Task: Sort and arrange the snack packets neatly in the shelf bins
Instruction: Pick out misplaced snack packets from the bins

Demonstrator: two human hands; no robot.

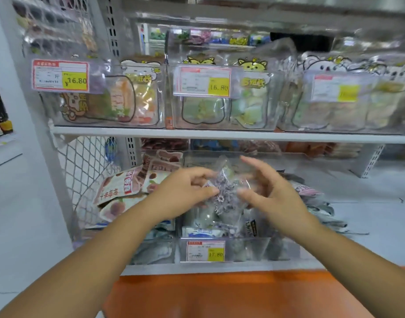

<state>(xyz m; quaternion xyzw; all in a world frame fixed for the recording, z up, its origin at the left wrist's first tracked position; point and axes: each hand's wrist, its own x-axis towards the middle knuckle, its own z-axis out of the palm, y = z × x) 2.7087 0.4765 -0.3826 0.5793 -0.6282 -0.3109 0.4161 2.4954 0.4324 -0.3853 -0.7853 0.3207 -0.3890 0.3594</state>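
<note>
Packet (224, 193) of clear film, filled with small purple pieces, is seen at lower centre of the frame, held just above the clear bin (247, 243) marked by the 17.80 price tag (206, 251). It is judged light and soft: thin crinkly film, loose contents that can shift, a slick surface likely to slide if squeezed flat. Crushing of the pieces is a risk, so the sealed edges or corners are judged the best places to be gripped, not the belly. Its left edge is pinched between thumb and curled fingers of the left hand (187, 191), at left of the packet. The right hand (272, 193) is spread wide at right of the packet, fingers relaxed and blurred; the thumb is close to the film, but contact cannot be told. The packet is thus framed between both hands. More packets are seen lying in the bin beneath. Pink-and-white packets (121, 189) are piled at left of the bin. Stocked bins are carried on the upper shelf (220, 135).
</note>
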